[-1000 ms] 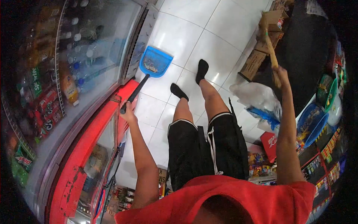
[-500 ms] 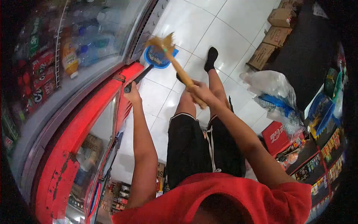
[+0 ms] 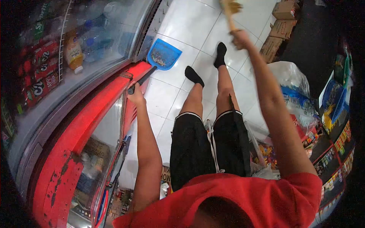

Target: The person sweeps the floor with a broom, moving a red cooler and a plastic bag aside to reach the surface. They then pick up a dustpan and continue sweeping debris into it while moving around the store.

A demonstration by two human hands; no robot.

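My left hand is closed round the black handle of a blue dustpan. The pan lies on the white tiles beside the red cooler's corner, with small light debris in it. Stretched out ahead and to the right, my right hand is wrapped round the wooden handle of a broom. Its tan bristles show at the top edge of the view, where part of the head is cut off. The broom is apart from the dustpan.
On the left stands a red-framed glass cooler holding drinks. Cardboard boxes line the right side, with a clear plastic bag nearer. Packets hang on a rack at lower right. My feet in black socks are on the white tiled floor.
My right hand has swung the broom from over the dustpan up and to the right. The left hand and dustpan have stayed nearly in place. My left foot now shows.
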